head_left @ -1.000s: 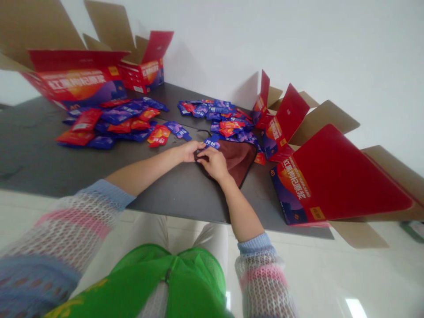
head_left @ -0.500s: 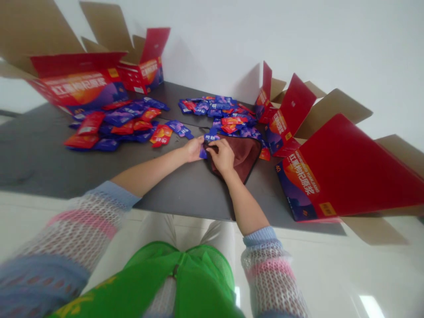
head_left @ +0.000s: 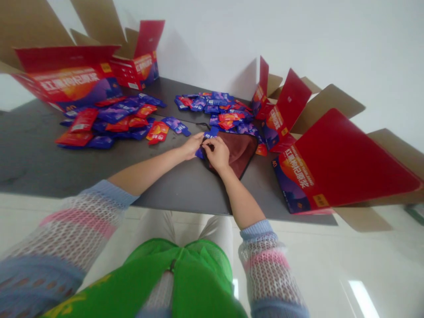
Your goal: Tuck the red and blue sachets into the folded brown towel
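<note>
My left hand (head_left: pixel 192 146) is closed on a blue sachet (head_left: pixel 211 133), gripping it near its left side. My right hand (head_left: pixel 217 153) meets it from the right, thumb and fingers pinched together over the sachet's lower part. Whether those fingertips grip the sachet or something small and dark in front of it is hidden. Under and beside the right hand lies a brown cloth (head_left: pixel 244 150) with black edging, spread on the grey table (head_left: pixel 172 185). A blue sachet (head_left: pixel 176 125) and a red sachet (head_left: pixel 157 132) lie just left of the hands.
Piles of blue and red sachets lie at the left (head_left: pixel 114 115) and at the back (head_left: pixel 217 106). Open red cartons stand at the left (head_left: pixel 76 86), the back left (head_left: pixel 142 68) and along the right side (head_left: pixel 300 181). A white wall (head_left: pixel 205 35) rises behind the table.
The view has shifted slightly, so everything sits a little further left and higher. My right fingertips have moved slightly lower on the sachet and pinch closer together. My left hand keeps its hold.
</note>
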`<state>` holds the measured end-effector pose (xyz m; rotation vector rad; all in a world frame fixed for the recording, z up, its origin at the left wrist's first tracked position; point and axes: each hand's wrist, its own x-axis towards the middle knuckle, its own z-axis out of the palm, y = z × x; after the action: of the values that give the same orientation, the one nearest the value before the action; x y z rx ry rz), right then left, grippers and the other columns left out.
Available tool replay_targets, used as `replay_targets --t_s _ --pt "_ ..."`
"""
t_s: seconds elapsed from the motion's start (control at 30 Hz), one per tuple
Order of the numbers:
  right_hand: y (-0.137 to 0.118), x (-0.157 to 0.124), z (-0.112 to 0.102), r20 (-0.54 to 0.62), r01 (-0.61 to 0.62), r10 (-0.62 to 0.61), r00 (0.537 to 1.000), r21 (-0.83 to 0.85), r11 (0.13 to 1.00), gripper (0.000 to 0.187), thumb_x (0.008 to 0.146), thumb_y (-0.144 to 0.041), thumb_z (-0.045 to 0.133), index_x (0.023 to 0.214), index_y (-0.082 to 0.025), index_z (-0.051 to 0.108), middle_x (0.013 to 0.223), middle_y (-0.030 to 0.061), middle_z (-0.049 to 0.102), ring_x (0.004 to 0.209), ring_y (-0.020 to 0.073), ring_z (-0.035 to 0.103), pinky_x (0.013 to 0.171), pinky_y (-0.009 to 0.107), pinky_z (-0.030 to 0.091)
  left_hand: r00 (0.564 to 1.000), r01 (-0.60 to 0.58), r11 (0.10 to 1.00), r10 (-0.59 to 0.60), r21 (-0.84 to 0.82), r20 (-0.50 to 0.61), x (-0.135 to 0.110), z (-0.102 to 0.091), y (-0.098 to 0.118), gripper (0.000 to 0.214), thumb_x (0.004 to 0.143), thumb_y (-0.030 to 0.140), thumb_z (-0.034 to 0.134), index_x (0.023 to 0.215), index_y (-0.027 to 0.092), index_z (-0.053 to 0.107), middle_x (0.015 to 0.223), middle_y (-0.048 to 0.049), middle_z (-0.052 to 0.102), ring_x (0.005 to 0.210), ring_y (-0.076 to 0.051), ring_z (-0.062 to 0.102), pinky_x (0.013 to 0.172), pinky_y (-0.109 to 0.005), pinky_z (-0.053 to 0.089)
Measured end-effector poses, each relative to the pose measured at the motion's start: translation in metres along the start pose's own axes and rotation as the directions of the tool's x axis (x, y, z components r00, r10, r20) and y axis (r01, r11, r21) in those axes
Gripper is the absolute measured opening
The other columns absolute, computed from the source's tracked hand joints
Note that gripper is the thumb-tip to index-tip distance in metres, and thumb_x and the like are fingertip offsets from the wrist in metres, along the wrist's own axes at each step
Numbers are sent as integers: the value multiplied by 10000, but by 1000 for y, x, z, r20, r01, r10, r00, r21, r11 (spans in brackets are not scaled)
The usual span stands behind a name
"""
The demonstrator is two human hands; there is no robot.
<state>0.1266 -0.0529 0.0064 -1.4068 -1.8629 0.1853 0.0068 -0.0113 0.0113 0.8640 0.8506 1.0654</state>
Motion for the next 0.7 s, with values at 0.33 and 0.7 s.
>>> replay_targets --t_s 0.33,0.7 --pt "35 13 -17 -75 -306 296 952 -235 923 202 916 -270 506 990 -223 688 1021 73 655 939 235 634 816 341 486 997 44 979 -56 198 54 5 -8 -7 85 799 74 603 744 137 614 573 29 568 446 -67 483 444 -142 385" --pt "28 8 -20 33 -296 317 948 -272 916 398 905 -392 541 1202 -135 602 1196 174 624 1167 328 564 981 463 464 957 233 949 -263 211 126 10 -27 3 158 818 25 521 769 78 661 634 -97 663 491 -170 610 515 -259 498"
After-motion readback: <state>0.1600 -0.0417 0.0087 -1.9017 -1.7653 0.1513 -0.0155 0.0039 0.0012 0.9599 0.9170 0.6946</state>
